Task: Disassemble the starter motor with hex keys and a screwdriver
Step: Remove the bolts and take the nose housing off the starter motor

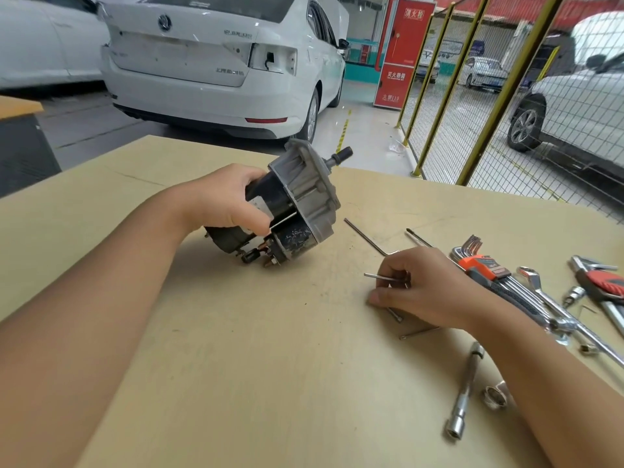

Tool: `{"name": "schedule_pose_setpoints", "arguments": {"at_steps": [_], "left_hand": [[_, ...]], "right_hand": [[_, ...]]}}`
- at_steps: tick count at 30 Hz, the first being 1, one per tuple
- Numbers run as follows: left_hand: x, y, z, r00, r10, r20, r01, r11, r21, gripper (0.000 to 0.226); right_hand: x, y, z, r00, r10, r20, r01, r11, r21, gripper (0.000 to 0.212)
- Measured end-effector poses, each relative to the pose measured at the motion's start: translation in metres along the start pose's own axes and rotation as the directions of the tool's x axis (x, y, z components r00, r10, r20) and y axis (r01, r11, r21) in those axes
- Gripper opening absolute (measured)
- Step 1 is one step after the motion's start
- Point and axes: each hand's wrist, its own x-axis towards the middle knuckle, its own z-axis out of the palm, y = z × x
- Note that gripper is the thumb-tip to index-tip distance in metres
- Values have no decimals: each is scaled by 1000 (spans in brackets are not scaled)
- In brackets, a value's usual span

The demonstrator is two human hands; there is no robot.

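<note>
Starter motor (290,204) tilted on surface (236,366), left hand (223,197) gripping its black body, right hand (422,288) well apart to motor's right, pinching thin long bolt (381,276).

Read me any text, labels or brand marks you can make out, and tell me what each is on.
"消火栓": top of the red cabinet.
"灭火器箱": its lower panel.
"火警119": its base.
Badge and lettering on the white car: blurred, unreadable.
Pale label on the starter motor: unreadable, partly under the left hand.
Orange hex key holder: no legible print.
</note>
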Motion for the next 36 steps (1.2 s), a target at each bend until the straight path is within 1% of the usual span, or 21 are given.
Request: {"name": "schedule_pose_setpoints", "arguments": {"at_steps": [2,5,11,15,17,19,22,25,27,29,31,33,36], "left_hand": [[-3,2,1,999,7,35,-7,1000,2,43],[-8,4,2,997,-6,82,5,1000,4,39],[-14,5,7,979,-71,189,58,996,74,47],[-18,9,5,964,-27,266,-3,994,110,50],[-20,12,5,952,-1,307,-39,991,125,56],[-22,12,8,949,27,314,-75,987,141,66],[-24,12,11,968,66,241,-101,986,135,74],[-27,11,13,981,88,173,-109,987,120,73],[-26,12,19,986,115,117,-124,989,76,64],[-24,14,28,990,139,37,-140,990,24,48],[-22,17,38,985,166,-35,-164,984,64,35],[-19,20,47,972,218,-90,-203,967,152,41],[-17,21,54,955,262,-139,-236,955,179,52]], "right_hand": [[-1,0,1,1000,2,-19,-2,1000,14,21],[-2,1,1,998,30,-58,-25,996,89,18],[-1,3,2,992,90,-83,-80,990,117,18],[0,2,3,983,125,-134,-103,982,157,18],[0,0,2,977,129,-168,-99,979,176,18],[0,-3,0,973,117,-200,-86,984,156,20],[-4,-7,-3,971,96,-220,-67,988,136,22],[-8,-10,-8,960,72,-270,-22,983,183,25],[-9,-12,-10,937,45,-345,39,972,230,26],[-10,-16,-11,923,19,-385,91,960,266,25],[-10,-20,-10,927,9,-375,96,961,259,23],[-10,-21,-7,944,7,-331,85,961,263,22],[-11,-23,-2,963,-1,-269,78,958,275,21]]}}
